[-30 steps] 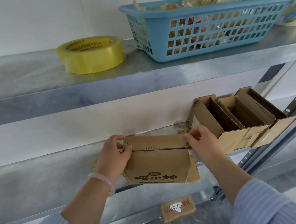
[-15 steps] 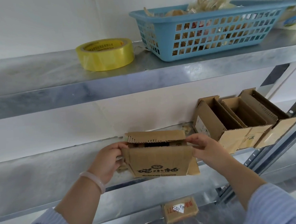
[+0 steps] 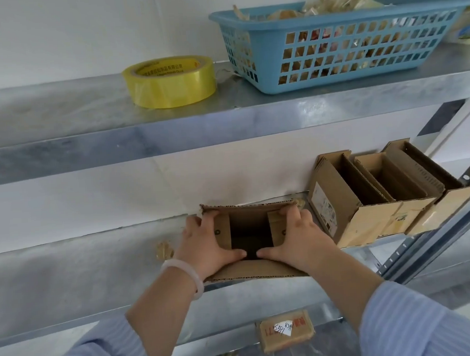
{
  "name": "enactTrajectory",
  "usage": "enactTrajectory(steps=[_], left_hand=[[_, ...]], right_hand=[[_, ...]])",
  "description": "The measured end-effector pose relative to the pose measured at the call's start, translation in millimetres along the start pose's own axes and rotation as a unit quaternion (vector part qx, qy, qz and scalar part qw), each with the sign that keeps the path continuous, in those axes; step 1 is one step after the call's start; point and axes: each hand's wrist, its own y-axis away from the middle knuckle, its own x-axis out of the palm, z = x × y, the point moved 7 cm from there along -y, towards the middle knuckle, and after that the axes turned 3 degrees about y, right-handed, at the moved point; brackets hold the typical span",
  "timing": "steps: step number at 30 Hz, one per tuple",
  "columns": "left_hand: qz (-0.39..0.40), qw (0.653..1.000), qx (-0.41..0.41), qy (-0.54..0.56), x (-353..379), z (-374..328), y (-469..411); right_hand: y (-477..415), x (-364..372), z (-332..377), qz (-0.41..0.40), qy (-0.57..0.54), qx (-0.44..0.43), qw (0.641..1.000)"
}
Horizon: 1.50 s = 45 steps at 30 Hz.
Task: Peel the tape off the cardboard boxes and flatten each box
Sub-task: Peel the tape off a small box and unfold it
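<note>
Brown cardboard is what both hands are on: an open box [image 3: 252,270] that sits on the middle shelf [image 3: 69,270], low in the view toward 6 o'clock. Its top flaps are spread and the inside looks dark.

The left grip [image 3: 205,243] holds the box's 9 o'clock side. Its fingers bend over the short flap there, and its thumb lies along the near edge. The right grip [image 3: 295,237] does the same on the 3 o'clock side. The two thumbs almost meet in the middle. Neither grip holds anything but the box.

I think the step now is to make this box go flat. I cannot see the bottom, so I cannot tell if tape is on it. It would be good to tip the box and look there first. Tape left on the bottom would stop the fold.

To flatten it well, it seems best to push two opposite corners toward each other, not to squash straight down. Slow, even pushing from both sides should keep the cardboard from tearing.

Three more open boxes [image 3: 367,197] wait just beside it at 3 o'clock, so the sideways push should stay small. A yellow tape roll [image 3: 170,81] sits on the upper shelf at 11 o'clock.
</note>
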Motion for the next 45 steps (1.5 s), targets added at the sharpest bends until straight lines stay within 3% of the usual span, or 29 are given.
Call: enactTrajectory(steps=[2,5,9,12,15,18,19,22,26,29,32,36,38,40,42,45], left_hand=[[-0.021,0.999,0.003,-0.03,1.3,-4.3,1.8],[-0.026,0.999,0.034,-0.02,2.6,-4.8,4.6],[-0.056,0.984,0.081,0.149,-3.3,3.8,14.5],[-0.107,0.967,0.138,0.187,-15.6,9.0,25.8],[-0.11,0.958,0.203,0.17,-20.7,13.9,38.2],[-0.064,0.966,0.232,0.091,-12.0,18.5,47.1],[-0.052,0.966,0.241,0.074,-7.8,20.2,50.6],[-0.029,0.96,0.276,0.041,8.9,22.9,63.5],[0.004,0.955,0.298,0.014,26.4,32.0,70.7],[0.023,0.951,0.308,-0.001,37.1,37.2,69.4],[0.008,0.967,0.245,0.066,36.7,40.5,54.7],[-0.082,0.974,0.106,0.183,19.2,46.9,21.2],[-0.027,0.95,0.043,0.309,22.3,45.9,7.2],[0.028,0.905,0.031,0.423,26.6,37.9,-1.8],[0.024,0.907,0.051,0.417,26.0,29.8,-4.0],[-0.09,0.956,0.1,0.262,8.4,25.2,-1.4]], right_hand=[[0.8,3.9,5.2,-0.026,0.028,0.004,0.999],[0.9,2.0,-0.7,-0.023,-0.013,-0.004,1.0],[5.6,-12.4,-18.1,-0.039,-0.188,-0.004,0.981],[9.5,-27.4,-29.9,-0.07,-0.328,-0.038,0.941],[10.7,-26.3,-46.5,-0.001,-0.441,-0.048,0.896],[9.9,-8.2,-66.1,0.095,-0.601,0.062,0.791],[10.4,-3.1,-73.6,0.098,-0.614,0.109,0.776],[12.8,6.1,-89.6,0.111,-0.572,0.18,0.792],[18.7,14.1,-94.9,0.206,-0.428,0.148,0.868],[16.3,18.7,-105.5,0.165,-0.39,0.146,0.894],[18.8,23.0,-110.3,0.132,-0.428,0.152,0.881],[23.7,20.5,-109.3,0.125,-0.465,0.122,0.868],[25.2,19.2,-106.3,0.137,-0.487,0.105,0.856],[25.9,18.0,-104.7,0.139,-0.509,0.096,0.844],[26.7,17.9,-109.3,0.126,-0.524,0.105,0.836],[31.0,19.9,-119.9,0.111,-0.528,0.125,0.833]])
